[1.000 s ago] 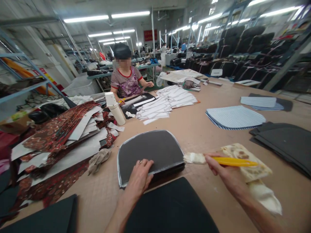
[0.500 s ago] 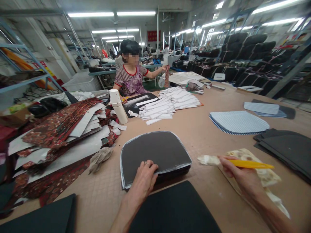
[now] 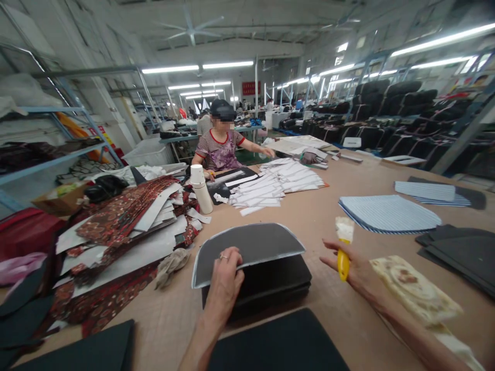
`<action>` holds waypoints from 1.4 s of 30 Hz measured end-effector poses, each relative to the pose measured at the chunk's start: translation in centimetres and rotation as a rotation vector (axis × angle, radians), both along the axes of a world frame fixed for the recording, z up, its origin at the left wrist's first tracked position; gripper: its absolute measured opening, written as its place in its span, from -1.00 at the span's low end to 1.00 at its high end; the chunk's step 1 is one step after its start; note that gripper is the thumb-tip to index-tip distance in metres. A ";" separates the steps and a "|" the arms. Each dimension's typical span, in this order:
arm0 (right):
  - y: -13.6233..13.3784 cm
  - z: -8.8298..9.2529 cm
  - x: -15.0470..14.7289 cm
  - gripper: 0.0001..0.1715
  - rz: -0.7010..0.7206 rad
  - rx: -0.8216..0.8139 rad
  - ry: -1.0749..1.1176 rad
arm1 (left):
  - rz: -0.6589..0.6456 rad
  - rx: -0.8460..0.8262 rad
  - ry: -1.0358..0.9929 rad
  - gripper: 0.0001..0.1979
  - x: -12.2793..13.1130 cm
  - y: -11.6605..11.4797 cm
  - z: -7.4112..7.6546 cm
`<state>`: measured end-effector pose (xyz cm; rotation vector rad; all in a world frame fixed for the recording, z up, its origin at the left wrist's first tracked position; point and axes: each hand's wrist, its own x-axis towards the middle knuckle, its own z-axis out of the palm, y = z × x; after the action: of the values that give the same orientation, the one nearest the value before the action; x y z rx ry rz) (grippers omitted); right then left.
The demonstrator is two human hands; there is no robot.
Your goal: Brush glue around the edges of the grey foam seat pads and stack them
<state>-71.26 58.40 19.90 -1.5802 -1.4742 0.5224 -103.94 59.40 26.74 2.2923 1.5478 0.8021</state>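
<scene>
My left hand (image 3: 227, 275) grips the near edge of a dark grey rounded panel (image 3: 257, 245) whose rim is coated white. That panel is tilted up, its near edge apart from the stack of black panels (image 3: 276, 281) beneath. To the right, my right hand (image 3: 356, 273) holds a brush (image 3: 343, 263) by its yellow handle, with whitish, caked bristles pointing away from me and some fingers stretched out. Under my right forearm lies a cream-coloured, crusted block (image 3: 415, 288). Closer to me, a large black sheet (image 3: 278, 342) lies in front of the stack.
A co-worker (image 3: 220, 147) sits across the table behind white strips (image 3: 278, 183). On the left are a white bottle (image 3: 201, 190), a crumpled glove (image 3: 172, 267) and a heap of patterned pieces (image 3: 119, 219). Striped panels (image 3: 390, 212) and dark panels (image 3: 460, 255) lie right.
My left hand has lifted the near edge of the top panel off the stack. My right hand has turned the brush upright, away from the crusted block. The view has tilted upward.
</scene>
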 end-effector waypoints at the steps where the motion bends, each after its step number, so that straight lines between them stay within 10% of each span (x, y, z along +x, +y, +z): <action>1: 0.6 0.5 -0.4 -0.39 0.014 0.044 -0.047 | 0.009 0.057 0.026 -0.75 -0.3 -0.2 1.3; 10: -0.5 8.1 -3.1 -0.43 0.271 0.318 -0.041 | -0.050 0.324 0.116 -0.87 -2.0 -7.1 15.4; 22: -7.1 9.6 -2.5 -0.71 0.330 0.246 0.343 | 0.139 0.240 -0.002 -0.82 -1.2 -15.2 19.6; 26: -9.1 10.5 -1.9 -0.64 0.309 0.219 0.389 | 0.468 0.420 -0.500 -0.39 -4.9 -17.8 17.0; 31: -11.9 10.8 -0.8 -0.54 0.409 0.005 0.370 | 0.433 -0.074 -1.338 -0.33 -6.0 -19.6 8.8; 36: -14.7 10.4 -2.0 -0.60 0.407 -0.078 0.352 | 0.136 -0.316 -1.480 -0.41 -4.2 -20.8 6.2; 42: -17.3 7.2 -3.6 -0.60 0.277 -0.136 0.430 | 0.298 -0.407 -1.202 -0.21 -4.8 -21.6 4.1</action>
<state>-74.82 41.12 27.11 -1.2638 -1.3467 1.0703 -108.78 37.81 30.85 0.9003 1.2320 1.3899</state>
